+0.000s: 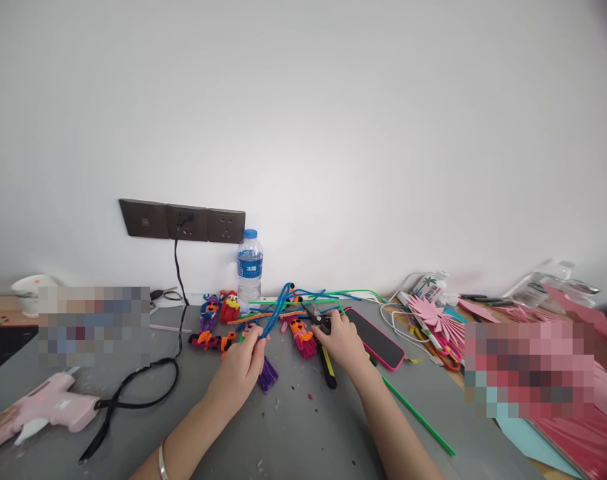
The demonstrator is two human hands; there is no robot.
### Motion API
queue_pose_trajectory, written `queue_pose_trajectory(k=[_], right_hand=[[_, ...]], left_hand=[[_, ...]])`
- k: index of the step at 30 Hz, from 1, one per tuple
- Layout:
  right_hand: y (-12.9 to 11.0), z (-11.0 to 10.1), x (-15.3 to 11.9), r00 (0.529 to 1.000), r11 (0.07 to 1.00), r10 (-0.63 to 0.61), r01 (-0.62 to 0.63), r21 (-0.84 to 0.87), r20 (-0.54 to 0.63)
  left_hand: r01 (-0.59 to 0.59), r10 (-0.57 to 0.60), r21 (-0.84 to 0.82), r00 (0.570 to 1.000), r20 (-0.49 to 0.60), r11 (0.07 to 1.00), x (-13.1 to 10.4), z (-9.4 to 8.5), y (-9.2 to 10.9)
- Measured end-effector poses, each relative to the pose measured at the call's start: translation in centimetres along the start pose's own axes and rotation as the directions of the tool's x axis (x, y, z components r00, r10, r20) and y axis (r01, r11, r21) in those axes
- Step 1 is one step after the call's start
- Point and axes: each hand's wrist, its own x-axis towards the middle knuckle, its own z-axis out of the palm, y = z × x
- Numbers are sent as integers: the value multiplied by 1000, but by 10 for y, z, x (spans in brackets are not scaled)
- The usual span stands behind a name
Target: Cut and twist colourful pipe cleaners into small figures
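Observation:
Blue fuzzy pipe cleaners [282, 303], bent into a loop at the top, rise from the closed fingers of my left hand [243, 363]. My right hand [342, 340] is closed over the pliers [326, 365], which have black and yellow handles and point away from me. Beside the pliers lies an orange and magenta pipe-cleaner figure [303, 339]. A purple fuzzy tuft [268, 375] shows just below my left fingers. More small figures, one of them red and yellow [230, 308], sit behind that hand. Part of the pliers is hidden by my right fingers.
A water bottle [250, 270] stands against the wall. Right of my right hand lies a phone [378, 340], with a green stick [418, 417] nearer me. A pink glue gun [53, 407] with a black cord lies left. Pink folded paper [436, 320] is at right.

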Motion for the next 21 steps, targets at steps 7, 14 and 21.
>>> queue_pose_trajectory(k=[7,14,21], right_hand=[[-22,-9,-13,911,723,-408,364,587,-62],[-52,6,-46,793,406,-599,179,896,114],[-51,12,-43,853,449,-522,261,855,14]], left_hand=[[-4,2,29,996,86,1000,-4,2,9],[-54,35,105,983,179,993,-6,1,11],[-131,123,121,990,76,984,-2,3,10]])
